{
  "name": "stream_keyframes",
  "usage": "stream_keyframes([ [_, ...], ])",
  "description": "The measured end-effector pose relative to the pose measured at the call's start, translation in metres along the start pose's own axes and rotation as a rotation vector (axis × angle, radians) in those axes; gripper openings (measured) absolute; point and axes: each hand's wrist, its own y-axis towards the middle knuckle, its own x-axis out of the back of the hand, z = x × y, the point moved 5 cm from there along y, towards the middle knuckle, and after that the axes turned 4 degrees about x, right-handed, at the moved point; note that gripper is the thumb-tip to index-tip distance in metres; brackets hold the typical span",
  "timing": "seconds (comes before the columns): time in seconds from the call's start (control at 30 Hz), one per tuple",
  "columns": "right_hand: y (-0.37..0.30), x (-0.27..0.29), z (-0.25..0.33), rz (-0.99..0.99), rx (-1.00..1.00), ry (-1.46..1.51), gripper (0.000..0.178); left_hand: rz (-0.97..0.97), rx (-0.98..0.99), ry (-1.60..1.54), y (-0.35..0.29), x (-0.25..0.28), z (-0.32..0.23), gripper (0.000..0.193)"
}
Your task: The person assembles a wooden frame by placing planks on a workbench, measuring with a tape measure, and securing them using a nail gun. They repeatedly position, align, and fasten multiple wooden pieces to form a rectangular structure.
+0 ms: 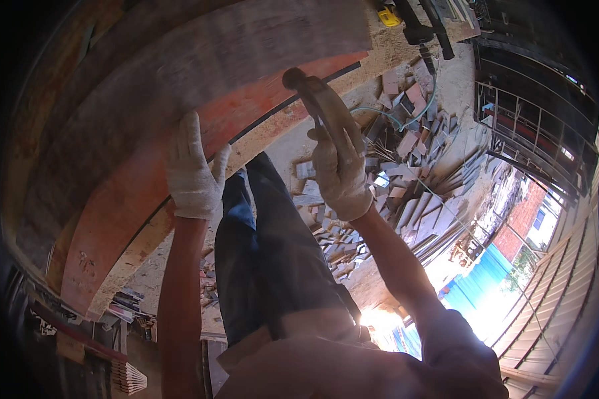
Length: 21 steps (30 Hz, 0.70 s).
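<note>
My left hand [192,169], in a white work glove, lies flat with fingers spread on a long red-brown wooden board [133,179] that curves across the left of the view. My right hand [340,169], also gloved, grips the wooden handle of a hammer [321,100]. The hammer's head is raised near the edge of a grey weathered plank [199,53] lying above the red board. My legs in dark blue trousers [266,253] stand between the two arms.
A heap of wood offcuts [393,173] covers the sawdust-strewn ground to the right. A thin hose [406,120] runs over it. Dark tools [426,26] lie at the top. Metal railings [532,133] and a corrugated wall [566,279] stand at the right. Stacked boards [130,376] sit lower left.
</note>
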Motion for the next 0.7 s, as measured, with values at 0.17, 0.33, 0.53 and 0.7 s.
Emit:
stream_keyframes([
  [0.17,-0.010,-0.023,-0.047,0.366,-0.378,-0.244,0.033,-0.147,-0.010,0.054,0.017,0.005,0.004,0.075],
  [0.33,-0.003,-0.013,-0.024,0.051,-0.175,-0.110,0.036,-0.147,-0.032,0.046,0.029,0.008,0.020,0.070],
  [0.53,0.001,-0.010,-0.029,0.255,-0.389,-0.245,0.036,-0.166,-0.114,0.051,0.040,0.004,0.032,0.074],
  [0.7,-0.030,-0.024,-0.064,0.197,-0.305,-0.267,0.037,0.079,-0.206,0.065,-0.007,0.001,-0.011,0.081],
])
